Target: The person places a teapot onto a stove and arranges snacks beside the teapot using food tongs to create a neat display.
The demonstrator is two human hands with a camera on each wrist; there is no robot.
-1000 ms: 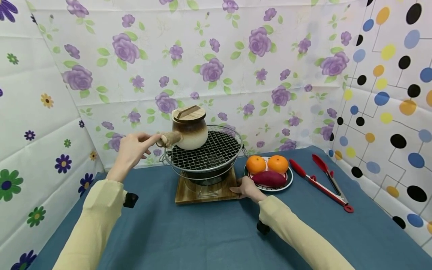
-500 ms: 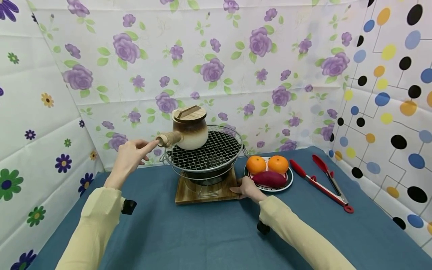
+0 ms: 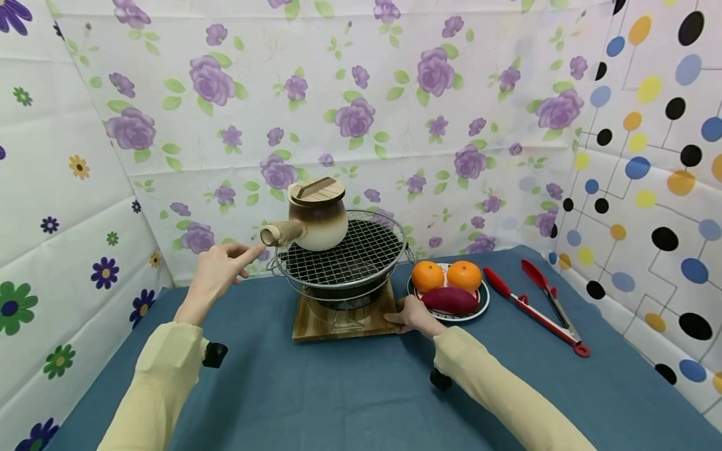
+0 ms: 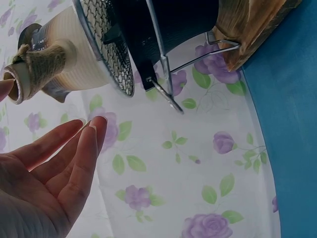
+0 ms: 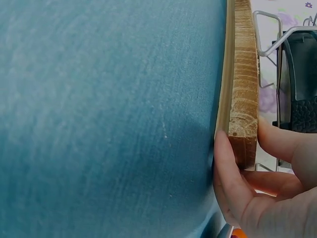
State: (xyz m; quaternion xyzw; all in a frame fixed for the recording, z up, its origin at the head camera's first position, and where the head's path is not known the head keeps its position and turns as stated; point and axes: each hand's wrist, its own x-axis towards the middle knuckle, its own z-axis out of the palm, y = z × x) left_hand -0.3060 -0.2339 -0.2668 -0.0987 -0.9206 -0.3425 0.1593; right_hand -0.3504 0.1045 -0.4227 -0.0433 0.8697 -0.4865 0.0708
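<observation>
A brown-and-cream clay teapot with a wooden lid stands on the round wire grill. Its rope-wrapped side handle points left. Just short of the handle's end is my left hand, forefinger extended, the other fingers loosely bent and holding nothing; a fingertip shows by the handle's mouth in the left wrist view. The grill rests on a square wooden board. My right hand pinches that board's front right corner, thumb on top and fingers at the edge and underside.
Right of the grill, a plate bears two oranges and a purple sweet potato. Red-handled tongs lie spread farther right. Floral cloth hangs close behind; a blue cloth covers the table.
My left hand has drawn back slightly to the left and down, its forefinger leaving the handle's end. Teapot, grill and right hand stay where they were.
</observation>
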